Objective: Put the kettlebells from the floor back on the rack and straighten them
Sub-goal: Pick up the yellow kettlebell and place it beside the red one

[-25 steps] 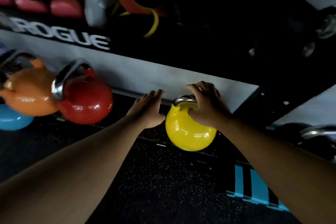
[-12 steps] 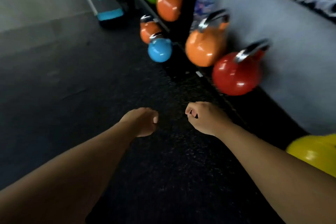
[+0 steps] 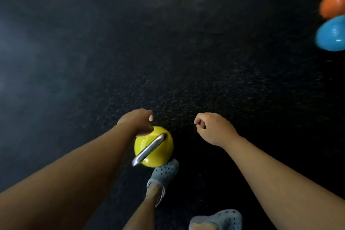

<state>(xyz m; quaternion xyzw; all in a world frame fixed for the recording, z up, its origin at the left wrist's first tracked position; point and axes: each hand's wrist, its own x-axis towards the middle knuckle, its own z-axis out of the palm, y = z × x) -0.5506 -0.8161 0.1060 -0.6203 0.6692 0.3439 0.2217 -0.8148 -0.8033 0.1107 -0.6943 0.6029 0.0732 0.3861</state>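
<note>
A yellow kettlebell (image 3: 158, 155) with a bare steel handle stands on the dark rubber floor, right in front of my left foot. My left hand (image 3: 137, 122) hovers over its far left edge with the fingers curled in; it is not on the handle. My right hand (image 3: 214, 129) hangs to the right of the kettlebell, loosely fisted and holding nothing. At the right edge of the view an orange kettlebell (image 3: 334, 3) and a blue kettlebell (image 3: 332, 33) show in part, blurred. The rack itself is out of view.
My feet wear grey perforated clogs: the left clog (image 3: 164, 173) touches the yellow kettlebell, the right clog (image 3: 220, 218) is at the bottom edge. Speckled black rubber floor (image 3: 168, 43) fills the remaining view.
My right hand let go of a yellow kettlebell on the rack. The view swung from the rack down to the floor, where another yellow kettlebell now lies under my left hand.
</note>
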